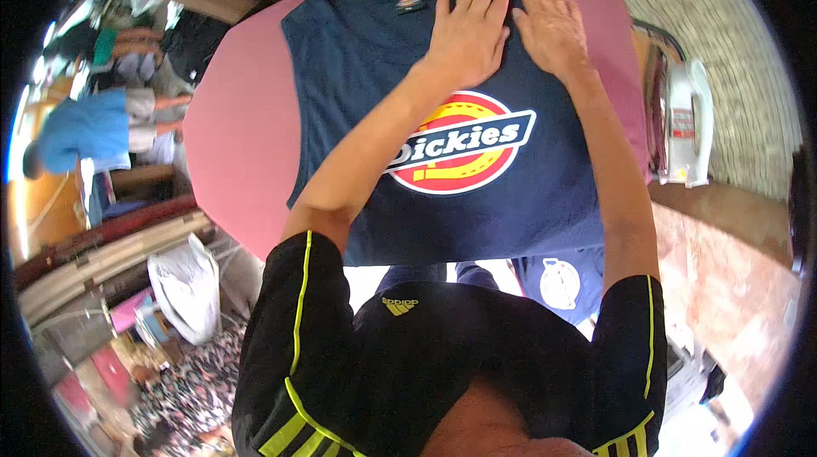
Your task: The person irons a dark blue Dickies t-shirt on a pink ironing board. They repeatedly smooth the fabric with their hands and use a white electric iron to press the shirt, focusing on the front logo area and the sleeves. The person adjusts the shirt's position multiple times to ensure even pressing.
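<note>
A navy sleeveless shirt (366, 91) with a large round red, yellow and white print (464, 142) lies spread over a pink ironing board (242, 108). My left hand (466, 36) rests flat on the cloth near the far edge, to the right of the neck label (409, 4). Beside it, my right hand (551, 27) also lies palm down on the shirt, close to its upper right. Both hands have their fingers stretched out and grip nothing. The shirt's near edge hangs toward my body.
A white iron (686, 121) stands at the board's right. Another dark garment with a white print (560, 282) hangs below the board. A white plastic bag (185, 287) sits at the lower left, beside wooden planks (111, 244). Farther left is a person in a blue shirt (85, 129).
</note>
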### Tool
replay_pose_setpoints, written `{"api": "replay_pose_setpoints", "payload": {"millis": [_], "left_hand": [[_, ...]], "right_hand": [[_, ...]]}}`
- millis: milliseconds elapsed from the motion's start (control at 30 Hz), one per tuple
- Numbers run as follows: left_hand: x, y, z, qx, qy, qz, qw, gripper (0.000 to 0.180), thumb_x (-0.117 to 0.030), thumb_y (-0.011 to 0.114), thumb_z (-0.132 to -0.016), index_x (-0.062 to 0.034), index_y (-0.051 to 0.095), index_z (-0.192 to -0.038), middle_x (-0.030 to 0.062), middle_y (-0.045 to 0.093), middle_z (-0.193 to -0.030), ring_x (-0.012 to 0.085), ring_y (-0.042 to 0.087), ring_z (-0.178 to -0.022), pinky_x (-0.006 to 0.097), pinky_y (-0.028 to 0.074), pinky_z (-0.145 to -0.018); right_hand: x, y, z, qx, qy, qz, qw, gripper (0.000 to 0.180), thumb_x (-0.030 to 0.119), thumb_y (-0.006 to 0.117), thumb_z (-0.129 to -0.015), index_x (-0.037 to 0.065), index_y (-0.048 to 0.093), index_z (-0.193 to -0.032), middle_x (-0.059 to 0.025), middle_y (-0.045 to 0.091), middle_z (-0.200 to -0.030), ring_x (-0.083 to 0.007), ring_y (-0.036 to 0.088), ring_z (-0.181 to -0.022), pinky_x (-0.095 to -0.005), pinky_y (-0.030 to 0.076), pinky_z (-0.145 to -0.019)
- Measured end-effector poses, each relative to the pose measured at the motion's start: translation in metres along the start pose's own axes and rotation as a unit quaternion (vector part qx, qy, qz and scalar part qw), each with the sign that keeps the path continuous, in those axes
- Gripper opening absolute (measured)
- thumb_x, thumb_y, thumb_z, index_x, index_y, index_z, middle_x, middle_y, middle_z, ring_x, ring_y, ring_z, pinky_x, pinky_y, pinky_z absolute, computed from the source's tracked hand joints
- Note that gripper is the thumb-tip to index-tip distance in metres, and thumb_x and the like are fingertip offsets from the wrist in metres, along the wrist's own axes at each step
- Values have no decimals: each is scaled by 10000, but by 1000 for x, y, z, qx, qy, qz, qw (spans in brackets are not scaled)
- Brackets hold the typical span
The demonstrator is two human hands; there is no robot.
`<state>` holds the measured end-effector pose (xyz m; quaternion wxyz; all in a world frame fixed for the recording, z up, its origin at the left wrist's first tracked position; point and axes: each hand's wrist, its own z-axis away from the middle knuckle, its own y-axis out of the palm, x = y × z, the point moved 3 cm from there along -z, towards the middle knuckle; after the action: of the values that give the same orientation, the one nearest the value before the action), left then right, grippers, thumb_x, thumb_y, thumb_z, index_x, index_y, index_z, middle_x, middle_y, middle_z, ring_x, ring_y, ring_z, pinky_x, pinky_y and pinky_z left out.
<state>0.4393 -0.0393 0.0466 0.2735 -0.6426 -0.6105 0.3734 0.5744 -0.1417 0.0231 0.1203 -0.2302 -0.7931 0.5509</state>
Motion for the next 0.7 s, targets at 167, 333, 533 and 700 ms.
{"api": "replay_pose_setpoints", "payload": {"millis": [167, 333, 533, 700], "left_hand": [[40, -91, 97, 36, -241, -101, 964, 580, -242, 622, -911, -5, 433, -1406, 218, 359, -1505, 412, 317, -1421, 571, 266, -1125], [101, -94, 126, 21, -175, -118, 977, 571, -343, 513, -992, 27, 429, -1419, 203, 394, -1516, 389, 354, -1418, 561, 264, -1142], [171, -86, 101, 48, -202, -149, 967, 622, -430, 468, -990, -31, 428, -1465, 171, 385, -1551, 365, 329, -1444, 588, 240, -1151], [173, -94, 103, 91, -244, -158, 953, 656, -447, 466, -986, -25, 404, -1484, 171, 325, -1584, 374, 256, -1475, 607, 201, -1164]], "right_hand": [[2, 4, -16, -4, 13, -6, 1000, 573, 416, 388, -1028, 122, 378, -1520, -38, 309, -1615, -303, 294, -1472, -503, 200, -1194], [-2, 8, -18, 13, 6, -13, 1000, 570, 438, 393, -1030, 147, 387, -1519, -34, 315, -1612, -307, 294, -1471, -539, 227, -1173], [-4, 4, -20, 46, 21, -20, 999, 594, 465, 394, -1022, 158, 374, -1529, -32, 292, -1626, -346, 284, -1476, -541, 217, -1180], [1, 2, -22, 65, 16, -23, 998, 600, 475, 385, -1022, 171, 360, -1538, -28, 275, -1634, -349, 277, -1481, -557, 219, -1177]]}}
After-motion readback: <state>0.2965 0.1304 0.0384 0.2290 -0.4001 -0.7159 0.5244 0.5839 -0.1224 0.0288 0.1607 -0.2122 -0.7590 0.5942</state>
